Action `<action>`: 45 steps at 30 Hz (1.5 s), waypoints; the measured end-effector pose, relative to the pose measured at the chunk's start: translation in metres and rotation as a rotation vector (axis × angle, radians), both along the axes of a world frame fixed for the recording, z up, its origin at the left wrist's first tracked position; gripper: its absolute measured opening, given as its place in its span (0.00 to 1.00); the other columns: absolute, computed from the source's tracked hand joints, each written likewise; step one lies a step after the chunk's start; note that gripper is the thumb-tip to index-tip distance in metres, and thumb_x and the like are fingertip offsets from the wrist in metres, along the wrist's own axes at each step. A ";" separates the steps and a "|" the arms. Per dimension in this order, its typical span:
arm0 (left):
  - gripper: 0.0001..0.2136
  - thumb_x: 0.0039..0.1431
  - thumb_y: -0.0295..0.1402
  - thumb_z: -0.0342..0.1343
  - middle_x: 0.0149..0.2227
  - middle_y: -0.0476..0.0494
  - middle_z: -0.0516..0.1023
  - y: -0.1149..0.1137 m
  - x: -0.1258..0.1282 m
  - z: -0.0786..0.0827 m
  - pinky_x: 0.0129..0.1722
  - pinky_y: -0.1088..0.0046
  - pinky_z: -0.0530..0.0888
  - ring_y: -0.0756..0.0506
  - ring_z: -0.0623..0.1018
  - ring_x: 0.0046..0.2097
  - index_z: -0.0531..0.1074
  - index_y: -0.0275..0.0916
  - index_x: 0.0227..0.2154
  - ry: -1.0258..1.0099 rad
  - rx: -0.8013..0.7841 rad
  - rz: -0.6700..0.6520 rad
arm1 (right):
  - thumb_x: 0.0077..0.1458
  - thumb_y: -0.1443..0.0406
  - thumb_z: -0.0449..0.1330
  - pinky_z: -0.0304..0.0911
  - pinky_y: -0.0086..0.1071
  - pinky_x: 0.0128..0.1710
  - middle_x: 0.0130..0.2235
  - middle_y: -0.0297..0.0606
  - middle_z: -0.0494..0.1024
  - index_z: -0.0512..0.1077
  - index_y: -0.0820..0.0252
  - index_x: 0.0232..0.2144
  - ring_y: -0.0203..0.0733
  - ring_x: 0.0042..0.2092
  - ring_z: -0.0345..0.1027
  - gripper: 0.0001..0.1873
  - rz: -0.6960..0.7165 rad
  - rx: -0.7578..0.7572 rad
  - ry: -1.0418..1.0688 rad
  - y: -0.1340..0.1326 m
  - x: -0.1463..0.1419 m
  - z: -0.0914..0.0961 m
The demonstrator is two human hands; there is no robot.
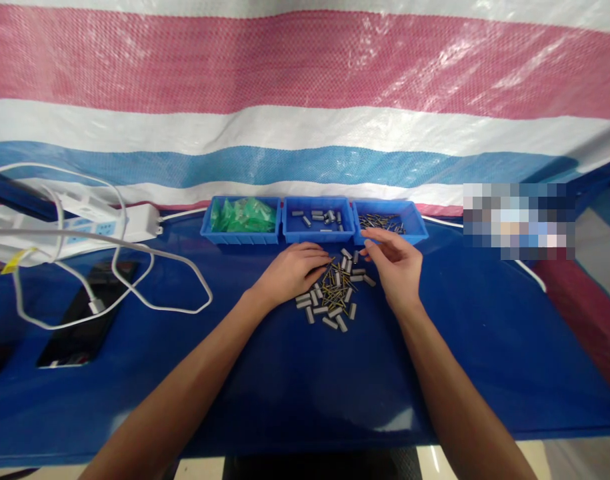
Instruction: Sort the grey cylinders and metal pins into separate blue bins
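Grey metal cylinders (329,323) and thin brass-coloured pins or screws (333,291) lie in a mixed pile on the blue table. At the pile's upper left edge is my left hand (297,272), palm down with its fingers curled together. What its fingertips hold, if anything, I cannot make out. My right hand (399,270) hovers right of the pile, close to the front of the right blue bin (415,235). Its thumb and index finger are slightly apart, with nothing visible between them. That bin contains thin dark pins or screws (382,223).
The middle blue bin (317,236) holds several grey cylinders; the left bin (242,237) holds green plastic bags (247,215). At left are a power strip (139,223), looping white cables (185,310) and a black phone (79,333). A striped sheet (305,67) hangs behind.
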State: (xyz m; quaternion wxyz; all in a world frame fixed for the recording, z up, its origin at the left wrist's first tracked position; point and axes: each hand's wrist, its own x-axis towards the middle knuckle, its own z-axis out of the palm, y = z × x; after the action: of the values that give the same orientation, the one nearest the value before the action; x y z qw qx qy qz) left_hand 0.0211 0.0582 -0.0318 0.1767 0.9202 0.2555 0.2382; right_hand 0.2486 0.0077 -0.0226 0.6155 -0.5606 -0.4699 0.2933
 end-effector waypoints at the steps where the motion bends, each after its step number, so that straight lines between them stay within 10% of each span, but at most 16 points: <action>1: 0.10 0.70 0.30 0.56 0.50 0.38 0.86 0.000 0.000 0.000 0.58 0.56 0.78 0.38 0.82 0.55 0.82 0.38 0.47 -0.001 0.008 0.014 | 0.56 0.59 0.71 0.78 0.38 0.35 0.45 0.39 0.87 0.83 0.54 0.42 0.41 0.32 0.79 0.11 0.002 -0.001 -0.003 0.000 0.000 0.000; 32: 0.07 0.72 0.27 0.52 0.43 0.36 0.78 -0.012 0.015 0.004 0.50 0.59 0.76 0.37 0.75 0.47 0.74 0.34 0.40 0.278 0.089 0.319 | 0.59 0.63 0.68 0.71 0.33 0.31 0.39 0.36 0.86 0.83 0.54 0.39 0.36 0.29 0.74 0.05 0.057 0.051 0.048 -0.001 -0.005 0.001; 45: 0.08 0.63 0.30 0.66 0.36 0.48 0.82 -0.007 0.012 0.002 0.43 0.71 0.79 0.48 0.83 0.37 0.75 0.39 0.44 -0.632 -0.388 0.273 | 0.60 0.62 0.67 0.70 0.32 0.29 0.29 0.32 0.82 0.83 0.55 0.39 0.35 0.26 0.72 0.07 0.135 -0.026 -0.024 -0.005 -0.007 0.008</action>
State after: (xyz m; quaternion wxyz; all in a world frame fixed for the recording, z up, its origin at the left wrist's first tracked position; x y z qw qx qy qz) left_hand 0.0330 0.0514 -0.0298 0.3840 0.7087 0.3487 0.4781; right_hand 0.2417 0.0028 -0.0143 0.5815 -0.5391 -0.5101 0.3334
